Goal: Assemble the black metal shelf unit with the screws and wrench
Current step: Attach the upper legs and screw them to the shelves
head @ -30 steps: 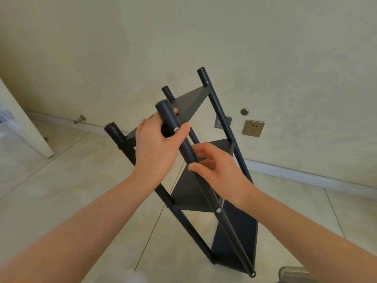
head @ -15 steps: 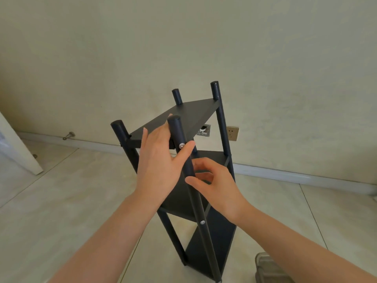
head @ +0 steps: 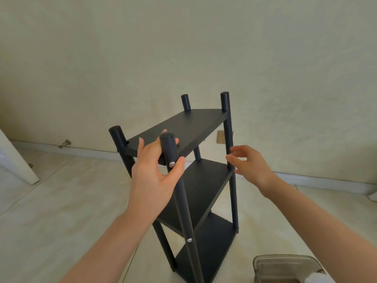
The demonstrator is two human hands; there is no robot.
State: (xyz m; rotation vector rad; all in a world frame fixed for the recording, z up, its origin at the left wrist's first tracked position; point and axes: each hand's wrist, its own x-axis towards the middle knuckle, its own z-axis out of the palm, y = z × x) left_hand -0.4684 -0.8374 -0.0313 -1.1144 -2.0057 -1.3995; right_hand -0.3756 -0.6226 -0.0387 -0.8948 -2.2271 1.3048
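Black shelf unit (head: pixel 183 127) seems at steadying: left hand (head: pixel 155 176) grips front post (head: pixel 181 201), right hand (head: pixel 251 162) fingers spread; screws (head: pixel 172 164) probably need tightening.

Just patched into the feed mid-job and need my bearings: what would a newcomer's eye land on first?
A black metal three-tier shelf unit stands upright mid-frame on the pale tiled floor. The left hand holds its nearest post just under the cap, thumb beside a silver screw head, while the right hand is open at the right post. A clear plastic container sits in the bottom right corner.
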